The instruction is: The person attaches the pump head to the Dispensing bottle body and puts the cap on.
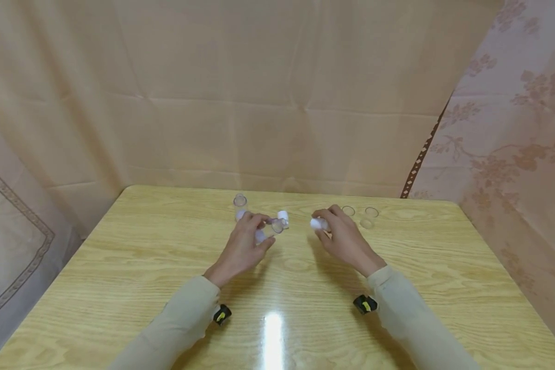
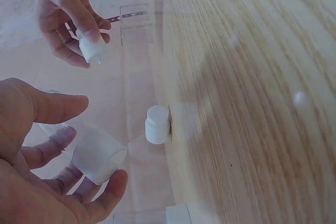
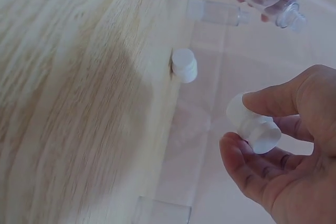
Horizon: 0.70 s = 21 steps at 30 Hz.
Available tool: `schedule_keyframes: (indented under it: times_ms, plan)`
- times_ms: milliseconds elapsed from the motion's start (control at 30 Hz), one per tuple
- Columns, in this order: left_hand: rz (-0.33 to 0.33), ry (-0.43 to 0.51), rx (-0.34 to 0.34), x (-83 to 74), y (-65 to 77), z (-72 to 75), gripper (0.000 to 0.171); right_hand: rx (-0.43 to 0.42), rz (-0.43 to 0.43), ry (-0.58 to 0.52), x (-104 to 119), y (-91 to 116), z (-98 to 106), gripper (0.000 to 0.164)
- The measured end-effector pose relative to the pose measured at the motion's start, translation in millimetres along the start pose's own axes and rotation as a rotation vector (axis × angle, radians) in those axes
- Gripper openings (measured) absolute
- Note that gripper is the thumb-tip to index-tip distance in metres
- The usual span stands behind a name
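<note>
My left hand [image 1: 246, 246] holds a clear bottle with a white base [image 2: 100, 156], tilted so its narrow neck [image 3: 290, 14] points toward the middle of the table. Between thumb and fingers, my right hand [image 1: 347, 241] pinches a small white two-part bottle top [image 3: 254, 124], raised over the table. A similar white top [image 1: 283, 218] stands upright on the table between the two hands. Beyond the left hand stands another clear bottle [image 1: 240, 200] with a white base, partly covered by that hand in the head view.
Clear open-rimmed cylinders, including one [image 1: 348, 210] and another [image 1: 371, 211], stand behind and right of the right hand. The wood-grain table [image 1: 305, 318] ends at a beige curtain [image 1: 268, 139]. A patterned curtain [image 1: 513, 154] hangs along the right side.
</note>
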State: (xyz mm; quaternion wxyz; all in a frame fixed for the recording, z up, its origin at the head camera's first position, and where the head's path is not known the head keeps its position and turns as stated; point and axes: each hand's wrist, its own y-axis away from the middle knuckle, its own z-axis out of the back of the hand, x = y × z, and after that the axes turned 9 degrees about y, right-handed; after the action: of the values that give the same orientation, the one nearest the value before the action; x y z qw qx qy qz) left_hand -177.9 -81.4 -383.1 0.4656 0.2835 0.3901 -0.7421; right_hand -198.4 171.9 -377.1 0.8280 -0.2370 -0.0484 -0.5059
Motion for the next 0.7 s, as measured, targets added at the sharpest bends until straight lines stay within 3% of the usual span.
schedule_keyframes:
  times_ms: [700]
  plan:
    - [-0.082, -0.055, 0.037, 0.2, 1.8, -5.6, 0.035, 0.004, 0.015, -0.157, 5, 19, 18, 0.033]
